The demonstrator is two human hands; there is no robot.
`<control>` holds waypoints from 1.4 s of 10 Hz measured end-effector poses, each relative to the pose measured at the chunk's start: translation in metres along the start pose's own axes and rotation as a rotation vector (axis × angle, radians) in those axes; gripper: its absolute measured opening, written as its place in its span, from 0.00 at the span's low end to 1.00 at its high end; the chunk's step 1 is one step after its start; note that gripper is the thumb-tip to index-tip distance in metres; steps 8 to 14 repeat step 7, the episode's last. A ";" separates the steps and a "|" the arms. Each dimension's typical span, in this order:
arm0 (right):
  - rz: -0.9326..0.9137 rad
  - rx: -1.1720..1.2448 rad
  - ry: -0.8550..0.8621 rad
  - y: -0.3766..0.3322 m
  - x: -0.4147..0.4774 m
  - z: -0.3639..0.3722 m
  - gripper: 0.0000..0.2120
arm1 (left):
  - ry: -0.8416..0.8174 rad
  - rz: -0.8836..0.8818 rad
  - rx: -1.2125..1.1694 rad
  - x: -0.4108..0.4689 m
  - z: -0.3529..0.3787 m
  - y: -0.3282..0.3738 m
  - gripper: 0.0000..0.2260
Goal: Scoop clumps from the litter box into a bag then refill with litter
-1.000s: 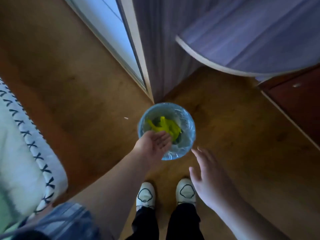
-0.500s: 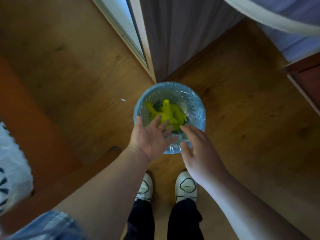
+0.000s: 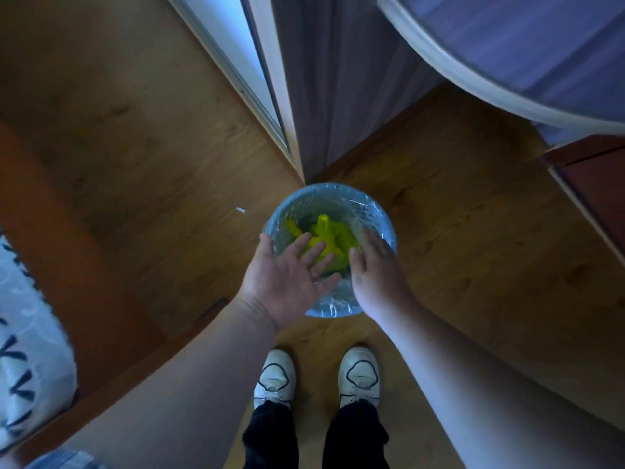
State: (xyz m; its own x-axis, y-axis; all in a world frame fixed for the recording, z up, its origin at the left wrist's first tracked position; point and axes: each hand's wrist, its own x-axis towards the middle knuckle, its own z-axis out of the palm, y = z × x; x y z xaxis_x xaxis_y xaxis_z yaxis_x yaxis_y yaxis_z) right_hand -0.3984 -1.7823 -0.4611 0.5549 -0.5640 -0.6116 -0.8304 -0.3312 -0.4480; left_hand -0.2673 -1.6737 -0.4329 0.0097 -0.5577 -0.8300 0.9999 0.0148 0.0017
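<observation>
Your left hand (image 3: 287,275) lies palm up, fingers spread and straight, over the near-left rim of the bin (image 3: 382,214), and it holds nothing. Your right hand (image 3: 375,269) sits back-up just beside it on the right, with its fingers dipping past the near rim into the bin. Whether they pinch anything cannot be told from this view.

Ahead of both hands and below them, the yellow-green thing (image 3: 324,228) lies bunched in the middle of the bin, with one end standing up toward the far rim. Your right thumb is touching it or very nearly so, which makes the right hand look the nearer of the two.

The clear bag (image 3: 331,302) lines the bin and folds out over its rim all round. The bin stands on the wooden floor (image 3: 473,231) just ahead of your white shoes (image 3: 275,377), at the foot of the grey curtain (image 3: 338,96)
</observation>
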 end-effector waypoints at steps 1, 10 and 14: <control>-0.445 0.126 -0.005 -0.035 -0.034 -0.012 0.26 | -0.066 -0.033 0.043 -0.005 0.006 0.002 0.38; 0.059 -0.351 -0.169 -0.051 -0.091 -0.069 0.26 | 0.101 -0.004 0.048 -0.104 0.069 -0.013 0.30; 0.059 -0.351 -0.169 -0.051 -0.091 -0.069 0.26 | 0.101 -0.004 0.048 -0.104 0.069 -0.013 0.30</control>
